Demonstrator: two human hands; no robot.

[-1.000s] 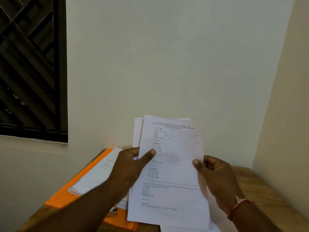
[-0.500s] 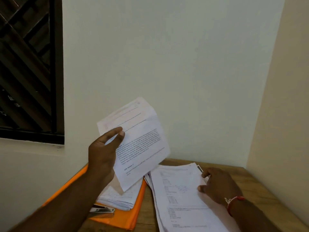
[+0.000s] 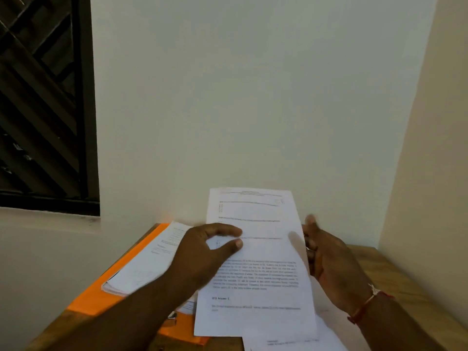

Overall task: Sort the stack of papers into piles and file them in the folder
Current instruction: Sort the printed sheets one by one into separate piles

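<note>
A: Hold?
B: Left hand (image 3: pixel 210 249): thumb + forefinger pinch the sheet (image 3: pixel 255 312) at its 9 o'clock edge. Right hand (image 3: pixel 329 264) is behind the 3 o'clock edge, blurred, so can't tell its grip.
A: Progress?
B: Mid-sort, prob. First pile (image 3: pixel 141 269) lies on the folder (image 3: pixel 96 297) at 9. Second pile (image 3: pixel 291 344) is on the desk (image 3: pixel 372 259) at 5, cut off. Filing still to do. Print unreadable.

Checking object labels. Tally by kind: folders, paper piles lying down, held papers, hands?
Orange folder: 1
Paper piles lying down: 2, folder pile, table pile
Held paper: 1
Hands: 2, left hand, right hand
Total: 6
</note>
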